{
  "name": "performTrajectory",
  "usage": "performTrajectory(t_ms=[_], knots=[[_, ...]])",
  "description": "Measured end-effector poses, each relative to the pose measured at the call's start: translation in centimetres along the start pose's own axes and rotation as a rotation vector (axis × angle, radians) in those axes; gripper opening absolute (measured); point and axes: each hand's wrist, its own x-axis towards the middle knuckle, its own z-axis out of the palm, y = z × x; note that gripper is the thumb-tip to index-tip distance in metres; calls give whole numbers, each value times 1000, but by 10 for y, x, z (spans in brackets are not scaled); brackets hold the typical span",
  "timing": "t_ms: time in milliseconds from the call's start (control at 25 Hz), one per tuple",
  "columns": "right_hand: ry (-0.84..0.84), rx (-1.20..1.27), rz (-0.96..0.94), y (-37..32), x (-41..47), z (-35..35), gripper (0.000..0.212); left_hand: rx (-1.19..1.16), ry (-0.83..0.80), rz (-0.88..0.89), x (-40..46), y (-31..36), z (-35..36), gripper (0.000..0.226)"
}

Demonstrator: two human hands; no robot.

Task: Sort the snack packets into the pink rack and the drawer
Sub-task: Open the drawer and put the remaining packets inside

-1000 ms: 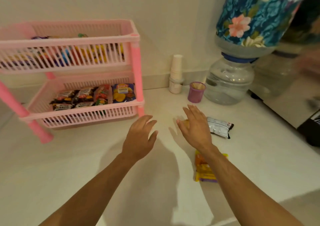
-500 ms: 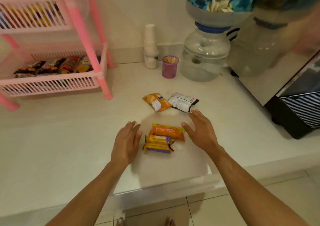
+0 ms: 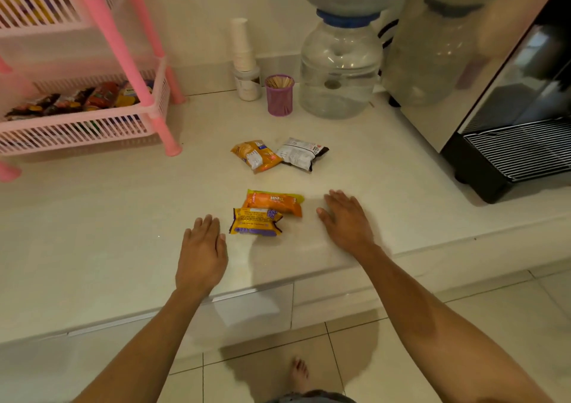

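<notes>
Several snack packets lie on the white counter point(image 3: 92, 232). An orange packet point(image 3: 275, 201) and a yellow-and-purple packet point(image 3: 255, 222) overlap between my hands. Farther back are a yellow packet point(image 3: 255, 155) and a white-and-black packet point(image 3: 301, 152). My left hand point(image 3: 202, 248) rests palm down just left of the yellow-and-purple packet, holding nothing. Flat on the counter to the right of the orange packet is my right hand point(image 3: 347, 220), also holding nothing. The pink rack point(image 3: 136, 78) stands at the back left with packets on its lower shelf. A drawer front point(image 3: 247, 307) sits shut below the counter edge.
A stack of paper cups point(image 3: 242, 50), a purple cup of sticks point(image 3: 279, 95) and a clear water bottle point(image 3: 340, 69) stand along the back wall. A steel machine with a black drip tray point(image 3: 509, 152) fills the right side. My bare foot point(image 3: 299, 375) is on the tiled floor.
The view has tilted down and back, so the counter edge, drawer front and floor now show. Both hands have drawn back toward the counter's front edge, either side of the near packets.
</notes>
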Motion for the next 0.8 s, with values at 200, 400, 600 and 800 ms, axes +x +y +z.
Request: performTrajectory(t_ms=[200,400,600,800], knots=[[150,276,28,-1,-49,-2,37,78,-60,78,-23,8,5,65],[497,311,224,-8,-122,4,13,91,-89,60,-26,10,4,63],[313,949,685,-13,-136,8,25,92,-94,27,-34,14,6,55],[67,1649,862,4,-124,11,37,105,-97,7,-38,15,7,71]])
